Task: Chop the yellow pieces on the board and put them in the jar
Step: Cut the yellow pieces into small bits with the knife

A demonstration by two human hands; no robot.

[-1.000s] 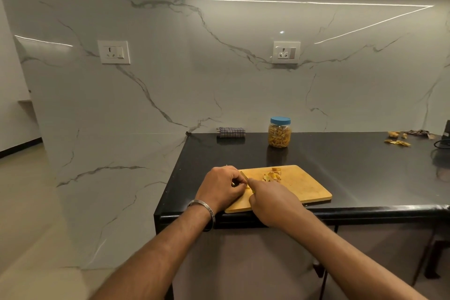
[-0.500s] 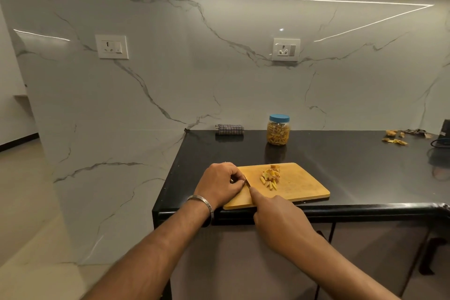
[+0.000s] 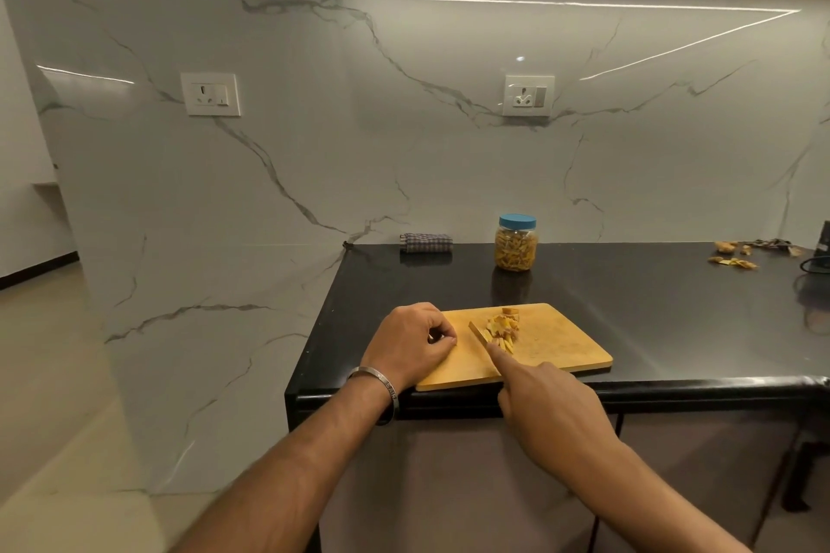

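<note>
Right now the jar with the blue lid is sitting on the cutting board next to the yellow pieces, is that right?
Not quite. The head view shows the jar standing on the black counter behind the cutting board, not on it. Only the yellow pieces are on the board.

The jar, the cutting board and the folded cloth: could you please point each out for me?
jar (image 3: pixel 516 247): head view, on its glass body.
cutting board (image 3: pixel 557 341): head view, bare right part.
folded cloth (image 3: pixel 426 242): head view, its middle.

Yellow pieces (image 3: pixel 503 328): small heap of strips and chunks, some brownish, on the board's far middle. Board (image 3: pixel 552 343): light wood, rounded corners, flat at the table's near edge. Jar (image 3: pixel 516 243): clear, upright, blue lid on, nearly full of yellow pieces, well behind the board.
</note>
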